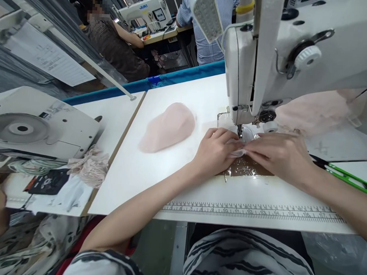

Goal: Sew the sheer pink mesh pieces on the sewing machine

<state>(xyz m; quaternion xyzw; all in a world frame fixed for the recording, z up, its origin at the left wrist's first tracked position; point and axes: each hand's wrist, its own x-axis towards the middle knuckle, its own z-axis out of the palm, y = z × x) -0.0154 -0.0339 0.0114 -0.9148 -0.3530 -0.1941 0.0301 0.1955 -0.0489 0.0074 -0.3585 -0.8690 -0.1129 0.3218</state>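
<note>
Just in front of the needle of a white sewing machine (241,95), my two hands meet over a small piece of thin, pale sheer fabric (238,153). My left hand (216,149) has its fingers closed on the fabric's left side. From the right, my right hand (278,154) pinches the same fabric near the presser foot (240,132). Most of the fabric is covered by my fingers. A pale pink piece of sheer fabric (170,129) lies on the white table to the left. More pink fabric (318,113) is heaped under the machine arm.
Green-handled scissors (349,177) lie right of my right wrist. A ruler tape (250,211) runs along the front table edge. At left stand another machine (41,123) and a bundle of pale strips (89,166). Co-workers sit and stand beyond the blue cloth edge (186,76).
</note>
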